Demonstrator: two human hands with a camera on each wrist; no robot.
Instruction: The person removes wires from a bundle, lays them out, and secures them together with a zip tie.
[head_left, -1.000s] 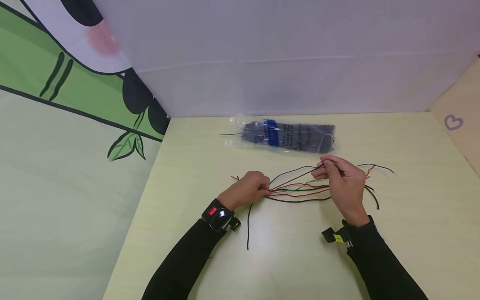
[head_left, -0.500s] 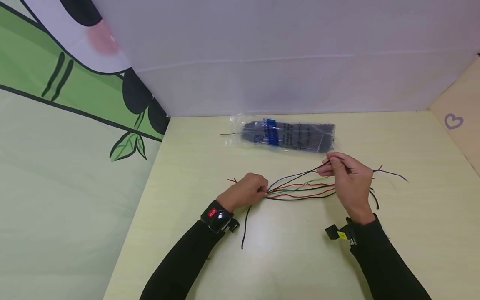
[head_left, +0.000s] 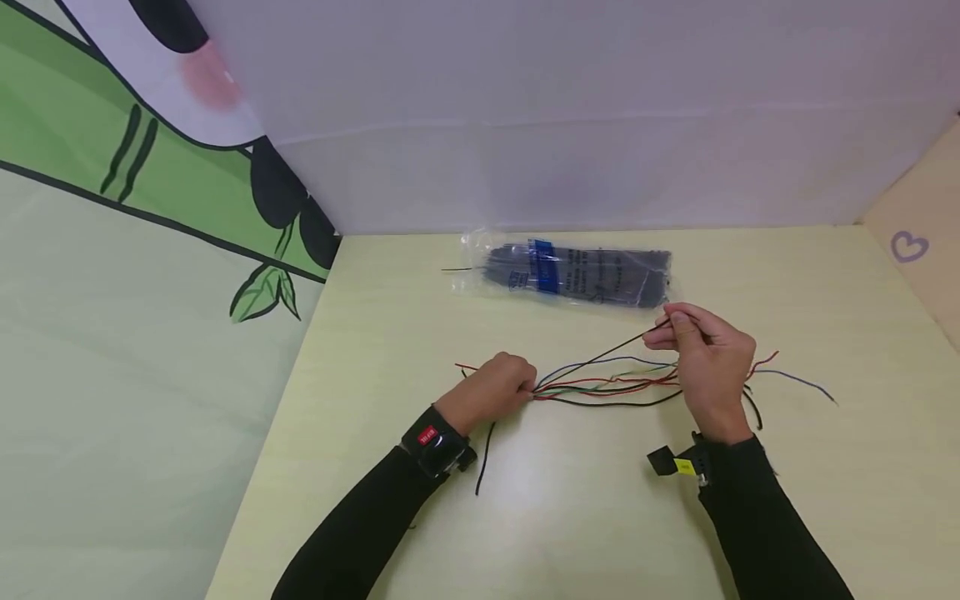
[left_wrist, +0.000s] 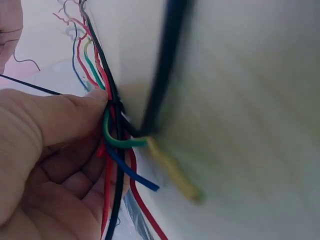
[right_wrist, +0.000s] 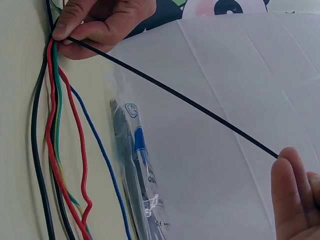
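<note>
Near the middle of the table, my left hand (head_left: 491,387) pinches a bundle of wires in red, black, blue and green-yellow. In the left wrist view, the thumb presses beside a small black loop round the bundle, with cut ends such as a blue wire (left_wrist: 132,172) fanning out below. From that spot a thin black cable tie (right_wrist: 175,95) runs taut, up and to the right. Its far end is pinched between thumb and fingers of my right hand (head_left: 705,367), raised above the wires' right part. Behind this hand the loose ends of a blue wire (head_left: 797,380) and red and black wires stick out.
A clear plastic bag (head_left: 600,279) of dark cable ties lies at the table's back, one tie poking out left. A pale cloth wall (head_left: 570,167) rises behind the table (head_left: 585,517), and a printed cloth hangs at the left.
My right hand has moved right, drawing out a longer stretch of the tie. The blue wire's right end has shifted right and lower. My left hand stays nearly in place.
</note>
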